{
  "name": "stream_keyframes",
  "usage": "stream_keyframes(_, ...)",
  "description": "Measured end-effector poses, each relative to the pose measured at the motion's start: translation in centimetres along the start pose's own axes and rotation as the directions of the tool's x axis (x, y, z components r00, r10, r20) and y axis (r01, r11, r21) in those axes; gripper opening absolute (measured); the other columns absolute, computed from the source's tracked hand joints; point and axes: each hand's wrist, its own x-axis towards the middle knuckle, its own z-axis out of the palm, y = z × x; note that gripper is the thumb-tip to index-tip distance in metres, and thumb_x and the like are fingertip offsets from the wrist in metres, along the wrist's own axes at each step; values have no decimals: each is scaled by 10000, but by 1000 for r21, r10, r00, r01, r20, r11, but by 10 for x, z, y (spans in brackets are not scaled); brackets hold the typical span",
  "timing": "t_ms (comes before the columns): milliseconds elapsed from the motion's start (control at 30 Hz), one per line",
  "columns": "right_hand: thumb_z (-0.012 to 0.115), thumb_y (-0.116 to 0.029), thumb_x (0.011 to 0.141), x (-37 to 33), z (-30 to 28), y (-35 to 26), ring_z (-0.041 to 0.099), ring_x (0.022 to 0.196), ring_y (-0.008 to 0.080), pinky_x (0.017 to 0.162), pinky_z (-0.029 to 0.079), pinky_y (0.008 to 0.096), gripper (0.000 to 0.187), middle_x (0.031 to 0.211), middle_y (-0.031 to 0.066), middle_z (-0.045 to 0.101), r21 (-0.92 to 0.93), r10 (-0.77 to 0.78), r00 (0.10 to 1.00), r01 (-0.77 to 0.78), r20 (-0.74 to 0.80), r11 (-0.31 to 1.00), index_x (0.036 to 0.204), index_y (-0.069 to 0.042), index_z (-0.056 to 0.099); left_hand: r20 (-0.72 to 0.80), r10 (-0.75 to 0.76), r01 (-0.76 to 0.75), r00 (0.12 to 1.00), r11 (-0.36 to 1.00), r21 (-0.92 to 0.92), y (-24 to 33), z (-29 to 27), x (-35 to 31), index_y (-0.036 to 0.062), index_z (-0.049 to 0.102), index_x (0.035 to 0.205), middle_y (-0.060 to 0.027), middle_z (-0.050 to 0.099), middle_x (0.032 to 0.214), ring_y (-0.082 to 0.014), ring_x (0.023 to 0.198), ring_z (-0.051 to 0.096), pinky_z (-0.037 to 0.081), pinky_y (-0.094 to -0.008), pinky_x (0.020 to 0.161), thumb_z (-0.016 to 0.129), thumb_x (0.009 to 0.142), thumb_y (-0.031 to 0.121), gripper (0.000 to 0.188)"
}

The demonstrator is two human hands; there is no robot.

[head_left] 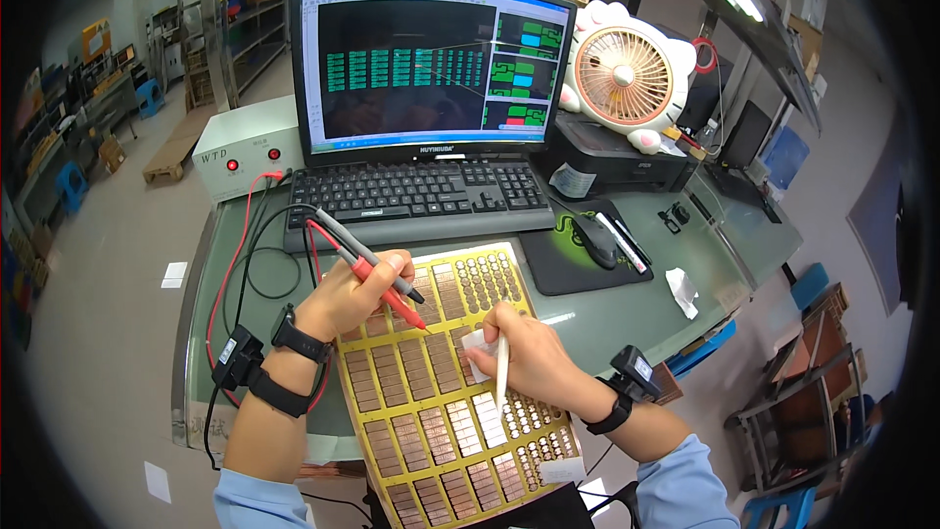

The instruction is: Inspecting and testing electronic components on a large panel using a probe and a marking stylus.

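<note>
My left hand point(354, 294) is closed around a red test probe point(399, 306) and a grey-black test probe point(345, 237). Their tips point down at the upper middle of a yellow panel point(403, 409) covered in copper-coloured rectangles and small round pads. Whether the tips touch it I cannot tell. To the right, my right hand point(529, 358) grips a slim white pen-like stick point(502, 377), its lower end over the panel. A small white slip point(476, 345) shows at the fingers of that hand. The panel lies tilted, overhanging the table's near edge.
Behind the panel stand a keyboard point(421, 198) and a monitor point(406, 78). Red and black leads run from a white box point(250, 149) at left. At right are a mouse point(594, 240) on a black pad, a printer point(617, 162), a fan point(624, 73) and crumpled paper point(682, 292).
</note>
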Motion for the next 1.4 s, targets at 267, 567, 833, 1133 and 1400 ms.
stream_keyframes(267,693,-158,855,1,5,30,465,642,107,576,393,275,280,682,15,488,456,55,996,-81,69,886,823,-95,422,65,-17,18,998,1000,-10,2,-1,2,28,599,869,-42,564,675,-126,621,496,414,-291,590,342,964,460,511)
stream_keyframes(567,654,-106,904,1,-31,34,482,750,40,616,408,205,253,834,-11,519,615,96,994,-111,58,781,834,-107,411,56,41,-41,998,999,-2,-4,2,3,48,549,803,-10,492,632,-99,572,424,339,-264,525,293,918,514,544)
stream_keyframes(833,684,-175,866,7,-42,47,524,570,123,540,430,282,266,644,27,551,293,50,995,-72,82,953,838,-93,432,77,26,-24,997,999,-34,-4,-1,1,18,609,894,-76,627,786,-161,751,579,470,-321,700,367,961,443,494)
stream_keyframes(1133,774,-421,745,42,-59,29,608,759,217,730,418,371,404,782,3,616,-448,-300,923,169,-240,878,866,-113,545,15,11,-11,1000,1000,9,5,5,-2,42,564,790,-9,496,638,-97,590,436,356,-267,531,314,917,524,558)
stream_keyframes(1400,678,-429,858,115,-17,-31,665,655,230,588,472,367,334,677,50,662,-59,-235,972,234,-15,970,814,-104,616,-13,12,-12,1000,1000,-16,-3,0,-4,12,653,909,-52,633,743,-146,710,594,475,-301,646,445,956,400,443)
